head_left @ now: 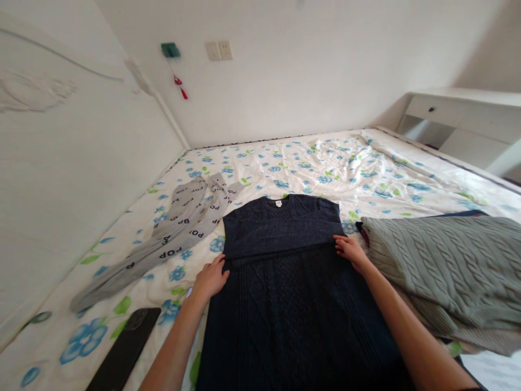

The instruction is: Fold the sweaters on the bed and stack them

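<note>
A navy cable-knit sweater [285, 304] lies spread in front of me, its neckline and white label at the far end. Its sleeves are laid across the body, making a straight fold line from side to side. At the left edge of that fold, my left hand [211, 278] is closed on the knit with fingers and thumb. My right hand [350, 252] has its bent fingers on the right edge at about the same height, holding the fabric. The sweater's near end runs out of the picture.
A floral sheet [280, 157] covers the bed. Grey lettered pants [179, 228] lie crumpled at left, above a black phone [126, 347]. To the right is a stack topped by a grey-green cable-knit sweater [443, 266]. White drawers [459, 119] stand beyond the bed's right edge.
</note>
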